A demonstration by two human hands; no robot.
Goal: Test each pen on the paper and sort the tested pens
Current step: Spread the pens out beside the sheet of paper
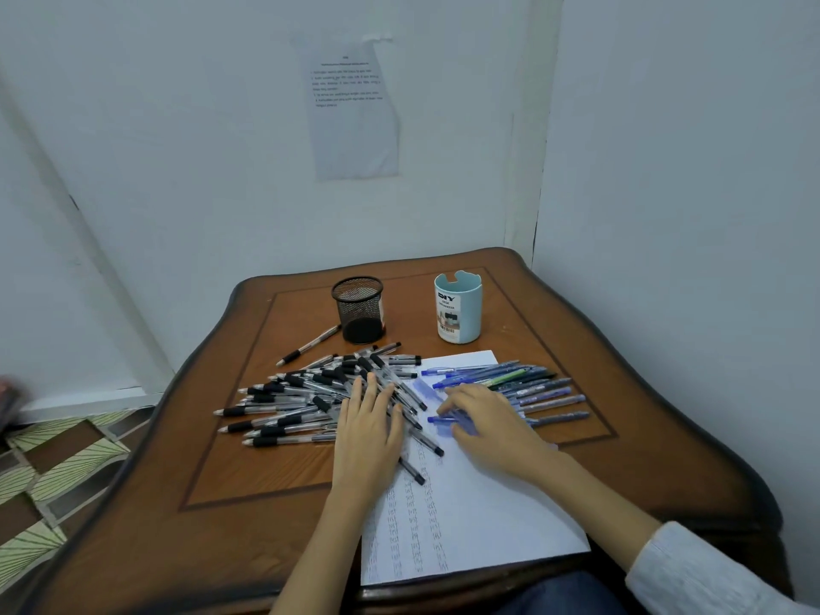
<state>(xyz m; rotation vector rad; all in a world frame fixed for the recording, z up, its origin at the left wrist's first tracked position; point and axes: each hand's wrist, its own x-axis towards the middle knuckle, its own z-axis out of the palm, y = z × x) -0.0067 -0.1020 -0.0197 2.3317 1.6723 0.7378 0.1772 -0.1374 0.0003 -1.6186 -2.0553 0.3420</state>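
Head: L hand (pixel 368 430) flat on black pens (pixel 288 392), R hand (pixel 492 430) pinches blue pen (pixel 440 419), cup (pixel 468 319) label "DIY"

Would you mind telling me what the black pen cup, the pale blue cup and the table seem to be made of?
The black pen cup looks like dark metal mesh, with a see-through wall. The pale blue cup seems to be smooth matte plastic with a notched rim. The table appears to be varnished wood: glossy brown, with a dark border line.

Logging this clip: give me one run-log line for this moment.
left hand: flat on black pens | right hand: pinches blue pen over paper | mesh cup, blue cup: untouched
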